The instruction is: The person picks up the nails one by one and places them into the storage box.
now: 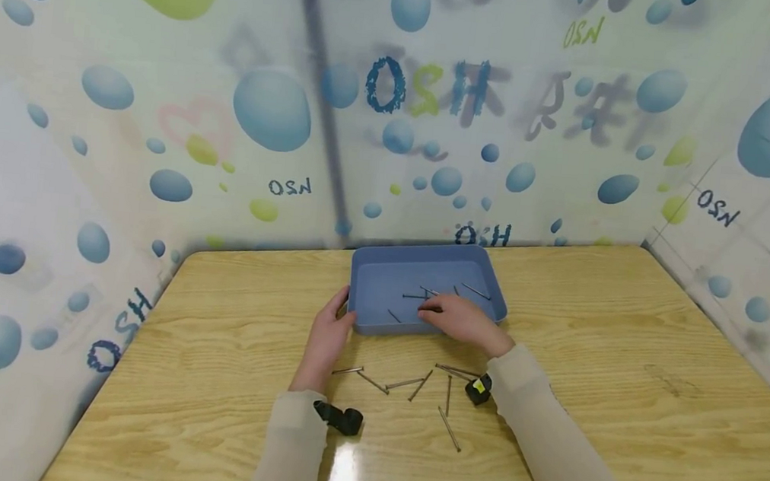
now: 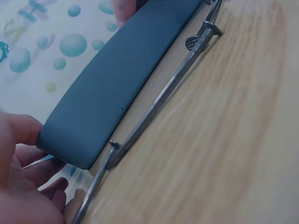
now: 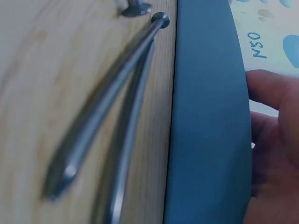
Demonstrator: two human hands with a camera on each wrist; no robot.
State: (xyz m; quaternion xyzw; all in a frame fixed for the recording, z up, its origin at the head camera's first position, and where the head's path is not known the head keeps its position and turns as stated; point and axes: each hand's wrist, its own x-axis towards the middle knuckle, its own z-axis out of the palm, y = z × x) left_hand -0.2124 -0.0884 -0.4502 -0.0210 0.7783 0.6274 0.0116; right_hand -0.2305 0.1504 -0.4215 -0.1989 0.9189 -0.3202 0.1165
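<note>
A blue tray (image 1: 381,290) stands at the back of the table with several nails (image 1: 414,296) lying in it. My left hand (image 1: 330,335) holds the tray's near left corner; in the left wrist view the thumb (image 2: 28,128) touches the corner and the other fingers lie behind it. Reaching over the tray's front wall, my right hand (image 1: 463,322) has its fingertips low inside, pinching what looks like a nail. The front wall partly hides those fingers in the right wrist view, where a small shiny bit shows beside them.
On the wooden table (image 1: 205,408), several loose steel nails (image 1: 449,429) lie scattered in front of the tray. Two nails (image 3: 93,112) lie close along the tray's front wall. A patterned wall covering (image 1: 257,206) rises behind the table's back edge.
</note>
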